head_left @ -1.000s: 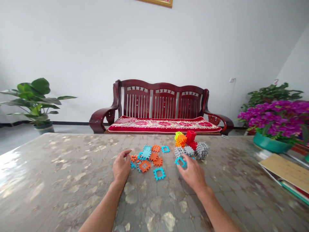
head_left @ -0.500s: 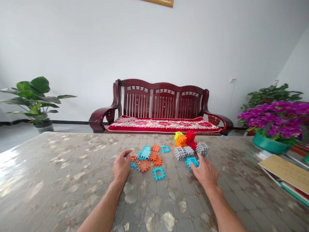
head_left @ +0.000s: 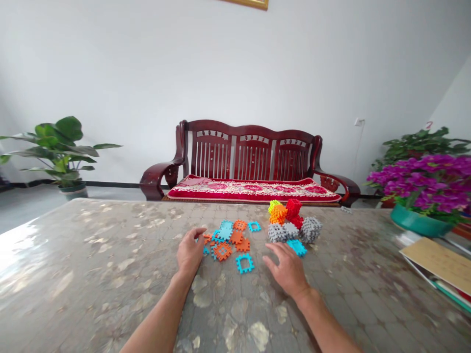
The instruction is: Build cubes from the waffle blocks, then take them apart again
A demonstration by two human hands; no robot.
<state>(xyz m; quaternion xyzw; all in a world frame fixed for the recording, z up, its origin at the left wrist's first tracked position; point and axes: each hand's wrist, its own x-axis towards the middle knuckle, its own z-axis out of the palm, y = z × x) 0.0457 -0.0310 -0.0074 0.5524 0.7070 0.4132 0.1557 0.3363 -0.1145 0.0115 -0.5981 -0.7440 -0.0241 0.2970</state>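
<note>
Orange and blue flat toothed pieces [head_left: 222, 251] lie in a loose pile on the table, with a blue square frame [head_left: 245, 263] at its near right. My left hand [head_left: 191, 250] rests at the pile's left edge, fingers curled; whether it holds anything is hidden. Over the table between the pile and the blocks, my right hand [head_left: 287, 268] is open and holds nothing. Just beyond it lies a blue piece [head_left: 296, 247], beside grey blocks [head_left: 311, 229]. Orange blocks [head_left: 278, 214] and red blocks [head_left: 293, 210] stand behind the grey ones.
Papers and a brown envelope [head_left: 437, 260] lie at the right, near purple flowers in a green pot [head_left: 419, 220]. A wooden bench [head_left: 253, 152] stands beyond the table [head_left: 110, 274]. A potted plant [head_left: 69, 152] is at the far left.
My right hand has let go of the blue piece and moved left, leaving it by the grey blocks. My left hand has hardly moved; the view has shifted slightly.
</note>
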